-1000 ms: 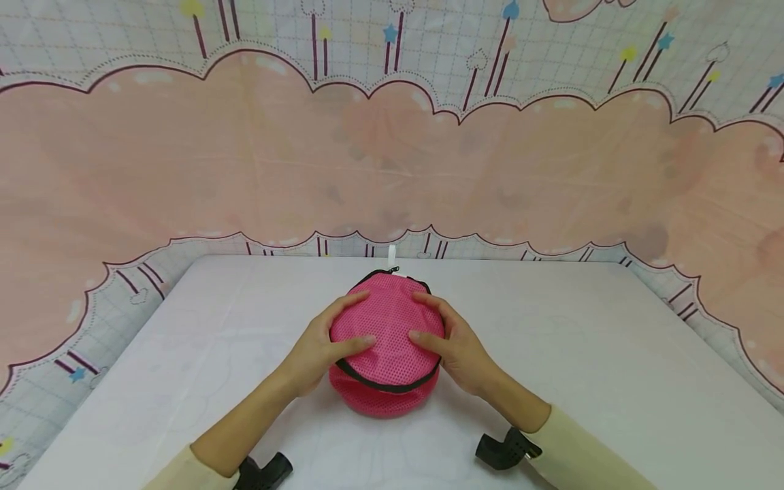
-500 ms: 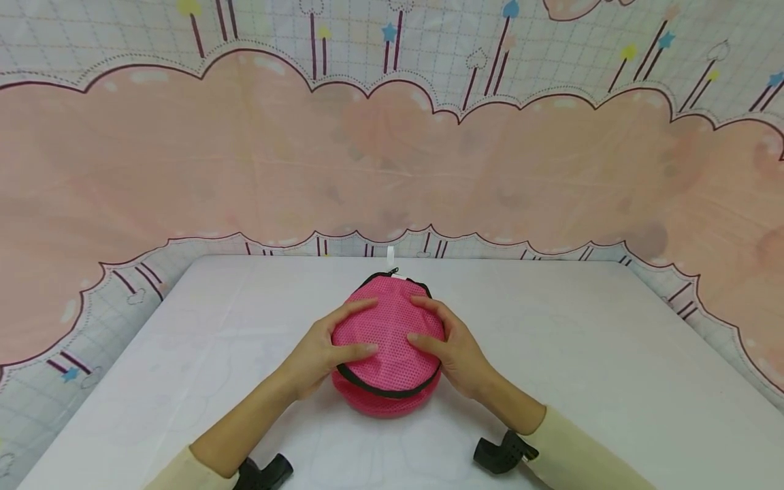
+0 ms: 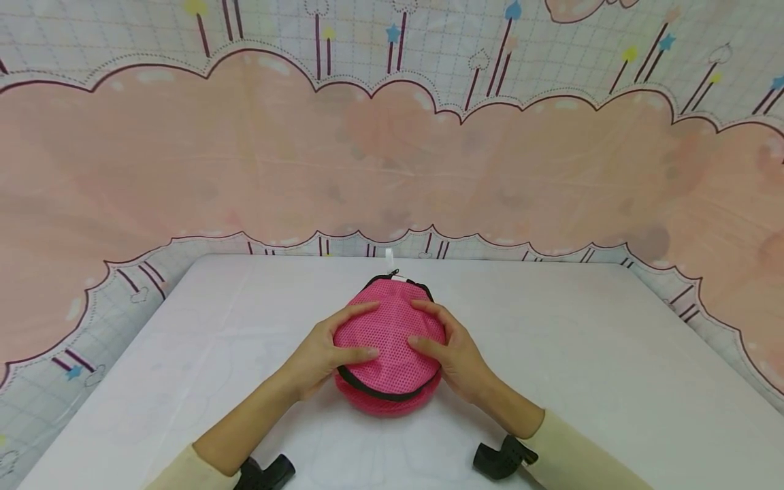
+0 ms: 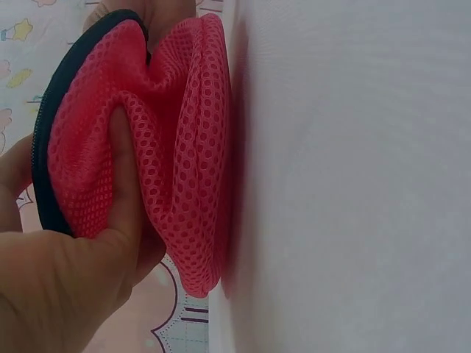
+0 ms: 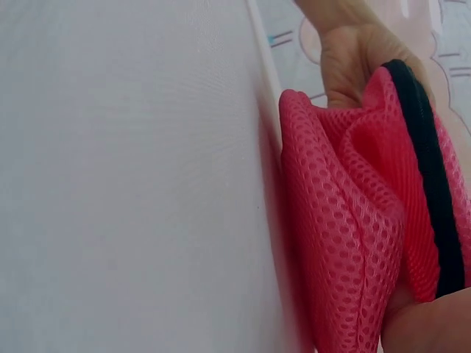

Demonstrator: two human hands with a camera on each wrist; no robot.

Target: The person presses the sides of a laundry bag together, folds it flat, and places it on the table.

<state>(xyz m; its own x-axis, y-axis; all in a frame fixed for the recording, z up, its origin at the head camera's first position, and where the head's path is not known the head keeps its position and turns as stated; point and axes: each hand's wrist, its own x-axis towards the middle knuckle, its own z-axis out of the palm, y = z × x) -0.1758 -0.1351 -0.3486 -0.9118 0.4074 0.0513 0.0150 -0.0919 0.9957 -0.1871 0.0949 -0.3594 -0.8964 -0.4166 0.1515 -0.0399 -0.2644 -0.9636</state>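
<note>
Midway across the bench (image 3: 539, 327), your left hand (image 3: 317, 355) grips the pink bag (image 3: 392, 320) at nine o'clock, your right hand (image 3: 461, 354) at three; it's grasped, zip (image 4: 44, 147) seemingly closed, but not yet released.

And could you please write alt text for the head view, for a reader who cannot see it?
A person's left hand and right hand grip opposite sides of a pink mesh bag with black trim at a white table. Behind is a peach-and-white backdrop with cartoon shapes; black devices show beside both cream sleeves.
</note>
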